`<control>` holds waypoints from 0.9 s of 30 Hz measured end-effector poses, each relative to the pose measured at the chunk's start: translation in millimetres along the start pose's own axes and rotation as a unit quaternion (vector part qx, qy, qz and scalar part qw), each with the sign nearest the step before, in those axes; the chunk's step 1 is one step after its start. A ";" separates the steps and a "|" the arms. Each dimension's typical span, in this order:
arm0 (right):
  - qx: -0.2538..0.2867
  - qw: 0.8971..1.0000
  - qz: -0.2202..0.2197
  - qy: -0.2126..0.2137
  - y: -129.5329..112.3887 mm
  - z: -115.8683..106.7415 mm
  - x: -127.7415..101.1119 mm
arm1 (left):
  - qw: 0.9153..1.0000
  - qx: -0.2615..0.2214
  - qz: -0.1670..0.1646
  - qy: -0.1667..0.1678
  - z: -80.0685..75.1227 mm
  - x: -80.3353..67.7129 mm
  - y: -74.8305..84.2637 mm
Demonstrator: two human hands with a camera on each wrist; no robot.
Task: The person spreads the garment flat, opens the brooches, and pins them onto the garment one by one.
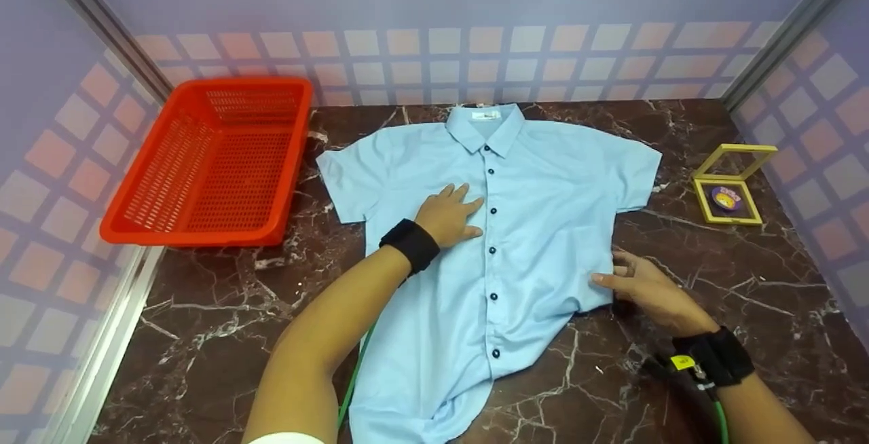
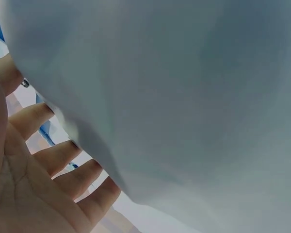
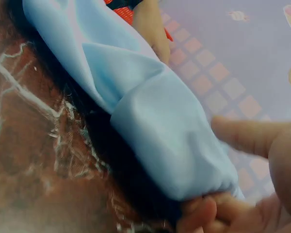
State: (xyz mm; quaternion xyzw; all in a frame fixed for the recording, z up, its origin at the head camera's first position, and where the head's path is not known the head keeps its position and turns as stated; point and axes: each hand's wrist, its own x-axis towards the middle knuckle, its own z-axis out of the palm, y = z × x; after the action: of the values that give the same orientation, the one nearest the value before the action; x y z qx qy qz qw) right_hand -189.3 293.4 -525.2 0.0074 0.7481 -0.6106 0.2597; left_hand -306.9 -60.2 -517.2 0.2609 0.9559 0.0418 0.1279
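— So, nearest first: the right hand [image 1: 648, 288] is at the shirt [image 1: 536, 227] side seam, on the table [image 1: 217, 308].
— Gripping it?
— Yes. The wrist view shows the fingertips [image 3: 208, 213] pinching a fold of the edge, thumb above it.
— And the left hand [image 1: 449, 214]?
— Further up the shirt, palm flat on the chest beside the button line, fingers [image 2: 63, 155] straight and spread, holding nothing, just pressing.
— Where does the shirt lie overall?
— Face up, buttoned, collar at the far end, hem spilling toward the person. The hem looks bunched and twisted there.
— What could go wrong, in your view?
— I would judge the pinch is thin; if the right hand pulls sideways, the cloth may slip out, or the whole shirt may drag, since only one flat palm anchors it. The twisted hem could carry a crease into any fold.
— Anything else nearby?
— Left of the shirt, an orange basket [image 1: 210, 159]. Right of the sleeve, a small yellow box [image 1: 730, 189] with its lid open, well apart; a wide sweep of cloth might just catch it.
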 end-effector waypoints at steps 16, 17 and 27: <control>-0.113 0.974 -0.157 -0.116 17.4 -13.7 -22.1 | 1.000 -0.003 -0.002 0.006 -1.3 -3.9 -1.1; -0.121 0.973 -0.165 -0.108 18.3 -14.1 -22.9 | 1.000 -0.002 -0.004 0.005 -1.8 -3.8 -1.1; -0.122 0.968 -0.211 -0.065 25.2 -10.1 -30.7 | 1.000 -0.014 -0.005 -0.005 -5.8 -1.4 0.9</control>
State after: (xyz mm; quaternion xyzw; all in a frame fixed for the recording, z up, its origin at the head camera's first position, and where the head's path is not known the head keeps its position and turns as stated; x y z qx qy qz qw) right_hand -158.4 318.5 -534.7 -0.2225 0.7828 -0.5550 0.1721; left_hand -306.8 -60.2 -511.2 0.2548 0.9558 0.0531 0.1369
